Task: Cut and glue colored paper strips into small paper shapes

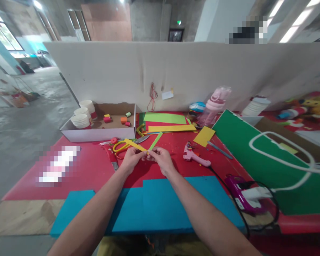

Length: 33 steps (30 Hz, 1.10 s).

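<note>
Over the red table, my left hand point(132, 158) and my right hand point(162, 158) meet with their fingertips pinched together. A narrow yellow paper strip point(134, 144) slants up to the left from the fingers of my left hand. From my right hand's fingertips a light green paper strip point(156, 140) points up to the right. The two strips join or cross where the fingers meet; the fingers hide exactly how. Just left of my hands lie yellow-handled scissors point(120, 146) and a red utility knife point(112, 156). A pink glue gun point(196, 157) rests to the right.
At the back left, an open box point(96, 135) holds paper cups point(80, 121) and small paper rolls. Coloured paper sheets point(165, 118) lie behind my hands. Blue boards point(165, 206) line the front edge. A green board point(250, 156), cables and a purple power strip point(241, 195) occupy the right.
</note>
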### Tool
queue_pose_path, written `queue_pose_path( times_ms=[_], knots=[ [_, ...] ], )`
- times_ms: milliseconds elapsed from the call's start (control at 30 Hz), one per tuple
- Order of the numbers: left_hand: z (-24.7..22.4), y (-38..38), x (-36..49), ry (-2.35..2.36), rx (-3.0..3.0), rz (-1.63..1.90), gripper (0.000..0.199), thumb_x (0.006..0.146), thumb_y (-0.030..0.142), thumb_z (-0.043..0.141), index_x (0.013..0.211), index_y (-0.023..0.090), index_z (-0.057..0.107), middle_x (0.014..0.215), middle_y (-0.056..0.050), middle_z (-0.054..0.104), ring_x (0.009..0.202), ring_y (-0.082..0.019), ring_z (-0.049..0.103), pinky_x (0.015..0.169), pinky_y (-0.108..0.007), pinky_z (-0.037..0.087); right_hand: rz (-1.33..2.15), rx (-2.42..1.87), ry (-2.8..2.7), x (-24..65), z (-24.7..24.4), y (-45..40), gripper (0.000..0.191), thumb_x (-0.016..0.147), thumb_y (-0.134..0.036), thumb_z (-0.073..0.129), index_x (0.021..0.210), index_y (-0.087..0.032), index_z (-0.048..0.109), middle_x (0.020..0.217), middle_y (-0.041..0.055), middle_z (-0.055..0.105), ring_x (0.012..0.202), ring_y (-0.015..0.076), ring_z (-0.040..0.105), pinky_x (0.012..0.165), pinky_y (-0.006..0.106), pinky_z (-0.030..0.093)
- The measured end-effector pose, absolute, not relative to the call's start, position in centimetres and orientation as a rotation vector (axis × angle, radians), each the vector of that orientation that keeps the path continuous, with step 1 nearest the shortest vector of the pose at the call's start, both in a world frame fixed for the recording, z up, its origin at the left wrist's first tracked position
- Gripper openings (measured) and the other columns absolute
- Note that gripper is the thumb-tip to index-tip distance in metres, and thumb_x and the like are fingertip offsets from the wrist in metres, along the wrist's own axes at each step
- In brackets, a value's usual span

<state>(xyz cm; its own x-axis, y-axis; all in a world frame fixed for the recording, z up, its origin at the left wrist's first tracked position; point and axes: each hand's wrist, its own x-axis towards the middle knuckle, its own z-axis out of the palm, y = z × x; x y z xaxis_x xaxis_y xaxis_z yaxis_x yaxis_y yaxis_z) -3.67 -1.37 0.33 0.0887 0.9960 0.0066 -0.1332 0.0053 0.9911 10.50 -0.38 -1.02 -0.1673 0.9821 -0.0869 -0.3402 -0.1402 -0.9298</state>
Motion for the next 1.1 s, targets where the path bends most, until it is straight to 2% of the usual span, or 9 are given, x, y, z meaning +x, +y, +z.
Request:
queue_pose_path(
  times_ms=[433,600,833,1000,1100],
  knots=[
    [-0.10,-1.20,-3.60,1.069,1.151,1.220,0.026,0.066,0.034,0.074,0.071,0.010,0.065,0.059,-0.003,0.062,0.051,-0.009,0.051,0.051,-0.023,0.039,1.570,-0.972,-0.970,10.66,-1.06,-0.10,0.036,0.054,-0.042,0.081,0.066,-0.015,0.062,0.054,-0.0022,0.061,0.050,0.0086,0.057,0.058,0.023,0.053],
    [-0.08,-1.21,-3.56,1.033,1.181,1.242,0.027,0.070,0.037,0.072,0.075,0.012,0.062,0.063,-0.002,0.063,0.053,-0.010,0.053,0.053,-0.023,0.042,1.540,-0.952,-0.883,10.43,-1.09,-0.20,0.035,0.056,-0.041,0.080,0.069,-0.016,0.060,0.055,-0.0031,0.062,0.051,0.0100,0.059,0.061,0.026,0.054],
    [0.15,-1.22,-3.79,1.066,1.211,1.210,0.028,0.067,0.037,0.074,0.070,0.012,0.062,0.062,-0.002,0.063,0.054,-0.010,0.055,0.053,-0.022,0.041,1.653,-0.865,-0.934,10.30,-0.82,-0.51,0.035,0.054,-0.038,0.082,0.070,-0.015,0.061,0.059,0.0007,0.066,0.055,0.0133,0.063,0.066,0.031,0.057],
    [0.29,-1.22,-3.81,1.054,1.187,1.244,0.028,0.073,0.039,0.070,0.073,0.012,0.063,0.061,-0.002,0.061,0.053,-0.009,0.052,0.054,-0.022,0.041,1.610,-0.899,-0.855,10.34,-0.82,-0.24,0.035,0.053,-0.036,0.083,0.068,-0.015,0.061,0.057,0.0002,0.066,0.055,0.0119,0.062,0.065,0.029,0.057],
    [0.37,-1.28,-3.71,1.058,1.207,1.226,0.027,0.070,0.037,0.072,0.077,0.012,0.064,0.066,-0.003,0.064,0.055,-0.009,0.053,0.054,-0.021,0.041,1.587,-0.903,-0.826,10.29,-0.82,-0.16,0.034,0.053,-0.036,0.083,0.069,-0.015,0.061,0.058,0.0002,0.066,0.055,0.0123,0.062,0.065,0.030,0.057]
  ],
)
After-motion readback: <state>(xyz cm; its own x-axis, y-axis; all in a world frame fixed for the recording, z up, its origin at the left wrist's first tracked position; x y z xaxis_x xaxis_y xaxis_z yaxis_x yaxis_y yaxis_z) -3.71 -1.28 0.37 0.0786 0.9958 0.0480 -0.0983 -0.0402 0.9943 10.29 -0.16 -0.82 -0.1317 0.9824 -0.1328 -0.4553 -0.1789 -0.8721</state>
